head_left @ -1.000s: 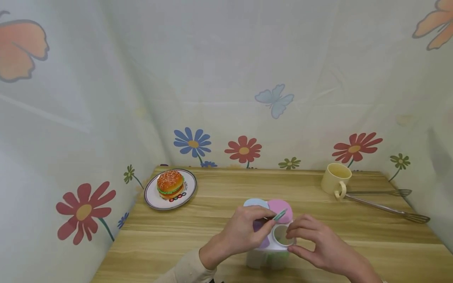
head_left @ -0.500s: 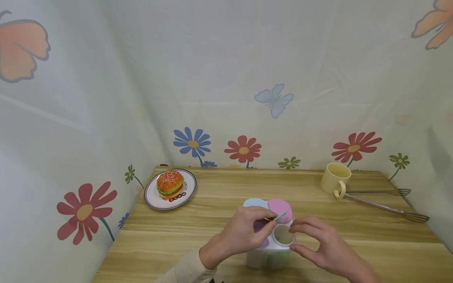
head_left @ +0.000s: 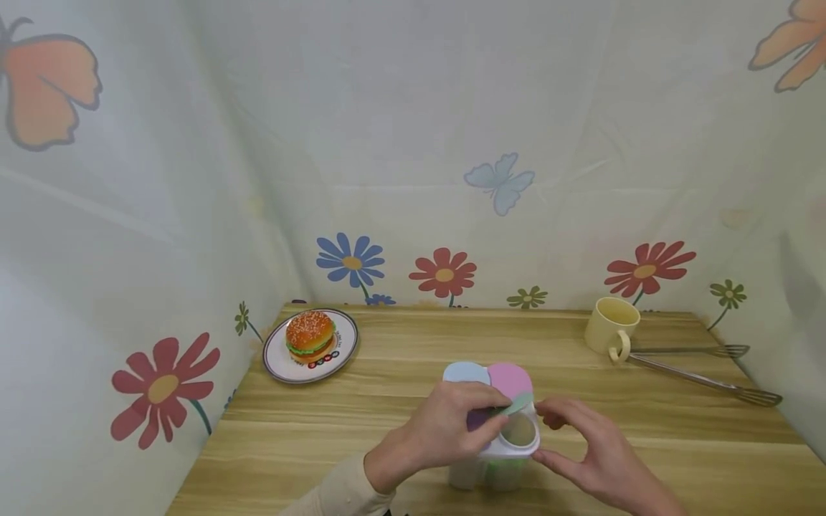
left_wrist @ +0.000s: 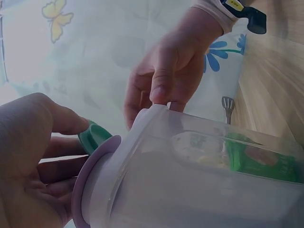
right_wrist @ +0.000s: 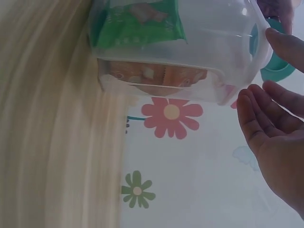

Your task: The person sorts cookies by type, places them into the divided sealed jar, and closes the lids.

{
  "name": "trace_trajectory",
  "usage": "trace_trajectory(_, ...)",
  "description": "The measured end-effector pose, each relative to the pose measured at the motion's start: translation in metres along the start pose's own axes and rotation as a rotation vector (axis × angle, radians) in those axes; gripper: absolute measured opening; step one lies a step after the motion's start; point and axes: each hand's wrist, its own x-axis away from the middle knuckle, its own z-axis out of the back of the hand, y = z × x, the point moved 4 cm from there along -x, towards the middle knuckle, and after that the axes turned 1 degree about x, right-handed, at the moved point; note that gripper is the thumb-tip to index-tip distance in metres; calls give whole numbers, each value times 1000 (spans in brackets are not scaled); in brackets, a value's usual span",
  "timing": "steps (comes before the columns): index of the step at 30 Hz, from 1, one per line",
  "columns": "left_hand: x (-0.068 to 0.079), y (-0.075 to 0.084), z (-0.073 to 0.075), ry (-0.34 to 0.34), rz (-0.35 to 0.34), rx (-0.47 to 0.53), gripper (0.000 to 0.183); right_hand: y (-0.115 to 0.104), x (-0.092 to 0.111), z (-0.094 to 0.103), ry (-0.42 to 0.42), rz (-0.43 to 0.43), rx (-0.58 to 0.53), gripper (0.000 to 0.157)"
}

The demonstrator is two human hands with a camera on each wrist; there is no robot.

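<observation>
A clear storage container (head_left: 474, 473) with a white top and several round lids stands upright before me. My left hand (head_left: 439, 426) pinches the green lid (head_left: 520, 403), tilted beside a round opening (head_left: 518, 430). A blue lid (head_left: 466, 371) and a pink lid (head_left: 510, 378) sit on the container; the purple lid (left_wrist: 85, 185) is partly hidden by my left hand. My right hand (head_left: 596, 451) holds the container's right corner, thumb at the near rim and fingers farther back. Through the wall show a green packet (right_wrist: 142, 23) and an orange-brown packet (right_wrist: 149, 75).
A plate (head_left: 277, 358) with a hamburger (head_left: 310, 335) stands at the back left of the wooden table (head_left: 419, 333). At the back right are a yellow mug (head_left: 603, 333) and two metal utensils (head_left: 693, 376). A flowered curtain (head_left: 413, 143) surrounds the table.
The green lid has tilted flatter and shifted slightly right in my left hand. My right fingers have moved from over the opening to the container's outer edge.
</observation>
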Motion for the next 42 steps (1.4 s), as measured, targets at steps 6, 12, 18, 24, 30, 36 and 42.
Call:
trace_trajectory(6, 1, 4, -1, -35, -42, -72, 21, 4, 8, -8, 7, -71, -107, 65)
trace_trajectory(12, 0, 7, -3, -59, -61, -110, 21, 9, 15, -19, -5, -116, -239, 69)
trace_trajectory(18, 0, 11, -3, -77, -97, -159, 21, 13, 21, -29, -9, -198, -311, 68)
trace_trajectory(24, 1, 13, -5, -105, -113, -225, 24, 11, 23, -36, -8, -225, -379, 65)
trace_trajectory(30, 2, 14, -8, -113, -128, -262, 24, 11, 27, -42, -23, -373, -395, 60)
trace_trajectory(36, 2, 15, -10, -124, -135, -299, 25, 11, 28, -48, -54, -434, -396, 59)
trace_trajectory(42, 2, 16, -11, -134, -150, -334, 25, 11, 29, -53, -57, -424, -404, 62)
